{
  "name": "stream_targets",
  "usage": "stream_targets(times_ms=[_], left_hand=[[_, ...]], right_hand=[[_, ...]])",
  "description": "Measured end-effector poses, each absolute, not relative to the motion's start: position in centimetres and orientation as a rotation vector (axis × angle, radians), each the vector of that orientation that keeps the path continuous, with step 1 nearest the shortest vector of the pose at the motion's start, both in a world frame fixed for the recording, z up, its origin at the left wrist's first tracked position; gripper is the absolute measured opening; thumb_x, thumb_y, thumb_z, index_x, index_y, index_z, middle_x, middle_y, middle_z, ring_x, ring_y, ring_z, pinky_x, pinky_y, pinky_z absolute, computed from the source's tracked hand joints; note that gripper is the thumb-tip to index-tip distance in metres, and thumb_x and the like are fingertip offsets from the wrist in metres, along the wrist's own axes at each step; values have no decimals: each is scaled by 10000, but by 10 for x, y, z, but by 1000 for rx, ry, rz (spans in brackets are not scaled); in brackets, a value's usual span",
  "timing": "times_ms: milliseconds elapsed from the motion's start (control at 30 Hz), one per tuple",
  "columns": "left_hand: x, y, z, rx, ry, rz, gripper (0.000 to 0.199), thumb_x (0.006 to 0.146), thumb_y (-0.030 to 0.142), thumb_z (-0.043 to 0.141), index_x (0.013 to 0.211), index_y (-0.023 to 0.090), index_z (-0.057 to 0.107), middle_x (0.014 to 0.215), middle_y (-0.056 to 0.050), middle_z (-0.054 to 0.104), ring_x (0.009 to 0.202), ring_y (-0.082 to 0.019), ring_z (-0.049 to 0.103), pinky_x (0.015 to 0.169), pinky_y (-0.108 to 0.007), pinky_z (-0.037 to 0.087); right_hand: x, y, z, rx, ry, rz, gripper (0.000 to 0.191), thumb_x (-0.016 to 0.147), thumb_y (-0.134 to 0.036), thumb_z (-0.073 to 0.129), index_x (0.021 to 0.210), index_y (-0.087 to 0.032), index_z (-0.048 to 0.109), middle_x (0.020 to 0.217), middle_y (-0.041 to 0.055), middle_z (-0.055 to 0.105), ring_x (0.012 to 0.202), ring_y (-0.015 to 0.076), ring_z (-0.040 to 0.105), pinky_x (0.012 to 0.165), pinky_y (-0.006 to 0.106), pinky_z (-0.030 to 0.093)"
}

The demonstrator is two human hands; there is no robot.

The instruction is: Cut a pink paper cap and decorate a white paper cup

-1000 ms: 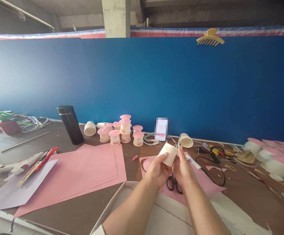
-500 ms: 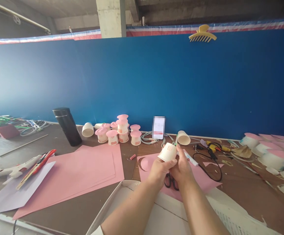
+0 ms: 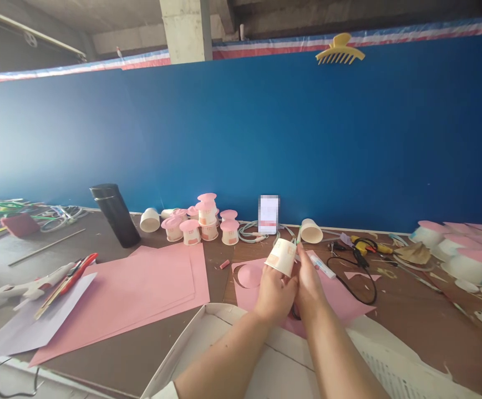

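A white paper cup (image 3: 281,257) with pink window and door patches is held upside down, slightly tilted. My left hand (image 3: 276,293) has its fingers up inside the cup's open rim. Close at the cup's right side is my right hand (image 3: 308,277), its fingers pressed together around a thin green-tipped thing, too small to make out. Below the hands lies pink paper (image 3: 349,299), with a pink disc (image 3: 249,275) on its left part. Dark scissors beneath the hands are mostly hidden.
Pink-topped cups (image 3: 191,233) stand behind, left of a phone (image 3: 269,215). A black bottle (image 3: 116,216), pink sheets (image 3: 141,293), a glue gun (image 3: 33,286) and a red cutter (image 3: 72,280) are at left. A loose cup (image 3: 311,231), cables (image 3: 351,266) and more capped cups (image 3: 471,263) are at right.
The cup has turned, bringing a pink door patch into view beside the window, and moved slightly left. My left hand's fingers have shifted under its rim. The scissors are more covered.
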State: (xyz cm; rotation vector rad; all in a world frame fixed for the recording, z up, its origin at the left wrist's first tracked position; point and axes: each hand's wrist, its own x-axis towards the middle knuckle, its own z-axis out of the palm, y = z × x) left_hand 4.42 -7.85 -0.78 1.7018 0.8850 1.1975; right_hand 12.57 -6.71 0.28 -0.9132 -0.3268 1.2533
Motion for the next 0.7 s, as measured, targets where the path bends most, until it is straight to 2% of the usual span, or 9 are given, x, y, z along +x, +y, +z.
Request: stream_targets(times_ms=[100,267,533,700], left_hand=[[44,-79,-11,1935,905,1253,450,758,119,502,1188,211,597,1154,-89,597,1097,-269,473,938,-408,396],[41,-80,-12,2128,917,1153,571,826,167,450,1390,235,399,1320,-92,506,1199,-288,402,1002,-435,360],[39,-80,-9,2253,911,1059,592,843,167,416,1427,197,330,1443,-84,389,1303,-282,320,1083,-423,274],[39,-82,-4,2211,863,1069,581,841,162,424,1416,200,350,1440,-90,394,1297,-269,341,1069,-414,293]], right_hand=[[128,-68,1,-958,-328,1287,427,723,-636,562,776,-212,570,631,19,659,655,216,663,550,295,524],[134,-63,-5,-984,-420,1267,475,730,-673,513,756,-203,572,614,41,652,668,227,663,542,308,519],[134,-64,-6,-962,-364,1232,421,709,-632,562,690,-211,549,580,25,632,661,222,656,550,305,519],[135,-66,-6,-956,-292,1328,402,706,-615,578,705,-214,551,584,20,636,649,216,656,544,295,518]])
